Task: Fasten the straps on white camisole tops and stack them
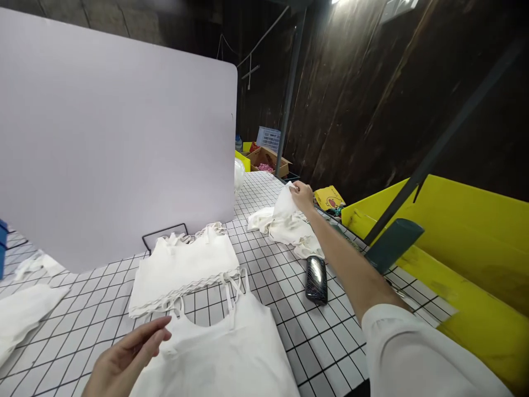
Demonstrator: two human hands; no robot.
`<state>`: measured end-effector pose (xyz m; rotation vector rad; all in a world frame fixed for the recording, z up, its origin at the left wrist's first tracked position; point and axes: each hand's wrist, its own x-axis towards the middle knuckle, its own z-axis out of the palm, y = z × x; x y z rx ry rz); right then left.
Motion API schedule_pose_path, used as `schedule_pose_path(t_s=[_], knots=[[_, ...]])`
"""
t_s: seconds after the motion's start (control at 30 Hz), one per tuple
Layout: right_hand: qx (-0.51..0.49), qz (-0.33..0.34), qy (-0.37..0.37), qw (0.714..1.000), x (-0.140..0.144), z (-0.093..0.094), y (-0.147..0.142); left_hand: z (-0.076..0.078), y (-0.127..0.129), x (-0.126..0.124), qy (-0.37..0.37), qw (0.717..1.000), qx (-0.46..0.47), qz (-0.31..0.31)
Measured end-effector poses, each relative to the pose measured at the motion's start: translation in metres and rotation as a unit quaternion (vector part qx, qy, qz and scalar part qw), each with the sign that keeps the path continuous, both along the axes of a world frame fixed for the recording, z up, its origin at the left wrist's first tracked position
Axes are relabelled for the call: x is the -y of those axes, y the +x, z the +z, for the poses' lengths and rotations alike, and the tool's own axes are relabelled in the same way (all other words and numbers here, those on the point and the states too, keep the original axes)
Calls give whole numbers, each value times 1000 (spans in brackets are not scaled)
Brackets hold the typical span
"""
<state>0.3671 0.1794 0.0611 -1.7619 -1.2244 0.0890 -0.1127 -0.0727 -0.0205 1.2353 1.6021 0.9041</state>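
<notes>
My right hand (303,197) reaches far forward, its fingers closed on a thin white cloth piece (285,204) lifted above a loose heap of white fabric (289,227). Close to me lies a white camisole (223,353), spread flat with its thin straps pointing away. My left hand (119,361) hovers at the camisole's left strap, thumb and forefinger slightly apart, with nothing seen between them. Just beyond the camisole is a neat stack of white strappy tops (185,267) with wavy hems.
A large white board (119,138) stands at the back left near a black wire stand (165,234). A dark glasses case (316,280) lies on the grid-patterned table (318,336). Yellow bins (467,237) and a metal post (438,143) border the right. More white fabric (27,314) lies left.
</notes>
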Motion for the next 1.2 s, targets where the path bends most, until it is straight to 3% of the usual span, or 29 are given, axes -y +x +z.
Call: schedule_pose_path(t_s=[0.13,0.23,0.37,0.47,0.57,0.63,0.67,0.77,0.83,1.03,1.2], knots=[[-10,59,56,997,21,63,0,19,29,-15,24,998,6,-55],[-28,158,31,987,50,95,-21,41,52,-26,54,991,8,-123],[-81,359,-51,928,93,115,-75,85,87,-50,170,971,67,-153],[-73,443,-111,886,119,123,-119,116,117,-77,248,931,185,-193],[-47,503,-153,849,139,130,-148,133,130,-97,217,889,251,-316],[-40,529,-196,824,150,135,-155,138,121,-98,151,880,247,-377],[-37,540,-229,809,154,136,-155,139,112,-94,124,884,247,-378],[-33,574,-308,758,162,131,-147,142,74,-76,83,909,259,-314],[-51,598,-311,737,163,121,-142,141,49,-63,63,921,256,-286],[-138,601,-300,728,155,89,-147,124,6,-48,3,939,248,-239],[-209,569,-291,740,147,84,-159,112,-5,-46,-18,945,249,-213]])
